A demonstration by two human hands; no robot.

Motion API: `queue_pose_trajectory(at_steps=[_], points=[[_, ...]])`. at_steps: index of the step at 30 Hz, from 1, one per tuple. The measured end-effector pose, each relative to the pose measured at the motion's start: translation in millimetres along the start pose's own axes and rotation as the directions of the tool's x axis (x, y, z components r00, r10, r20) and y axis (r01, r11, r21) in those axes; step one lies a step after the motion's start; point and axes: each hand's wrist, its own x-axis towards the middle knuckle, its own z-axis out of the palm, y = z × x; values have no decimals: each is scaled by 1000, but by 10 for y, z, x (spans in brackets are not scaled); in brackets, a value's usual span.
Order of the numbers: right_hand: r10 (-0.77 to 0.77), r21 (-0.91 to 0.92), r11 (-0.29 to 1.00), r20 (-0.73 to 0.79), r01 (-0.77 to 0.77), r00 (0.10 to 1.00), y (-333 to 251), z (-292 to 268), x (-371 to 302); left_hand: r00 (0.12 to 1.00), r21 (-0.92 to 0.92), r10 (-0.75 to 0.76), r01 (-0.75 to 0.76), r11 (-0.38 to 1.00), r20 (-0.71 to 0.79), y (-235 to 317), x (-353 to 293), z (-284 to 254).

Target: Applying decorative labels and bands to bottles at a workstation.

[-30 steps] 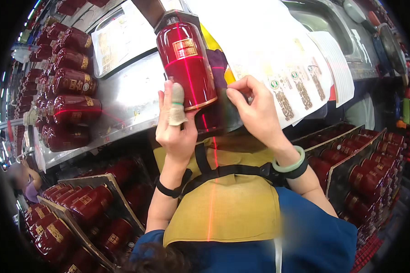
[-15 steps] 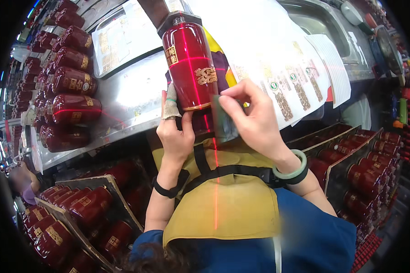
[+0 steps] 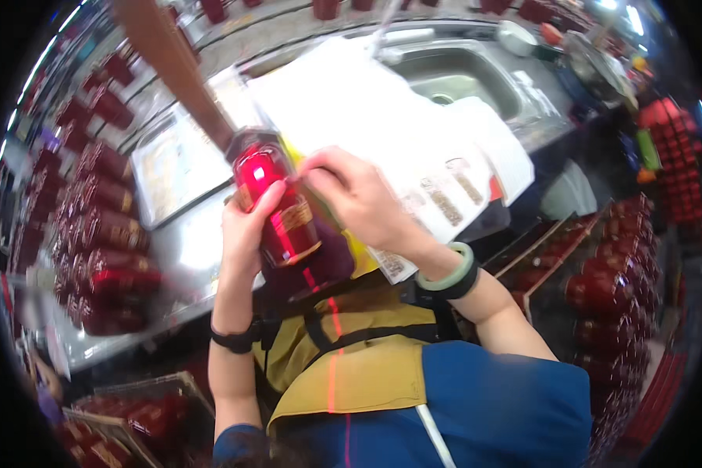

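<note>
- Nearest: a yellow apron (image 3: 359, 382) against the counter's front edge, with little room between.
- With the left hand (image 3: 243, 228), gripping the side of a red bottle (image 3: 290, 230), thumb laid across its front, fingers curled partway and partly hidden.
- With the right hand (image 3: 363, 195), half closed, thumb and forefinger bent close together just beside the bottle's upper right side; too blurred there to tell whether pinching anything.
- Beneath the bottle, tilted with its base toward the apron: a dark cloth (image 3: 327, 265), near the front edge.
- Left of the bottle: a bare strip of metal counter (image 3: 195, 256), open as far as a crowded group of bottles (image 3: 117, 234).
- Right of the bottle: printed sheets (image 3: 441, 204) lying flat, leaving low open room above.
- Farther left: a tray (image 3: 168, 165), just beyond that strip.
- At the top end of the bottle: a brown bar (image 3: 168, 62), blocking passage straight ahead.
- Farthest right: a sink (image 3: 464, 82), its rim beyond the paper.
</note>
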Motion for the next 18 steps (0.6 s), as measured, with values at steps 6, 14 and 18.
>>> queue_pose_trajectory(at_steps=[6,14,18], points=[[7,-155,988,96,8,995,-190,-276,557,964,-152,-96,137,979,247,117,-408,242],[64,-377,917,456,128,888,-594,-1237,694,895,306,288,-395,866,341,319,-156,837],[173,-658,749,316,84,933,-575,-2088,520,707,596,416,-707,381,572,302,24,1060]])
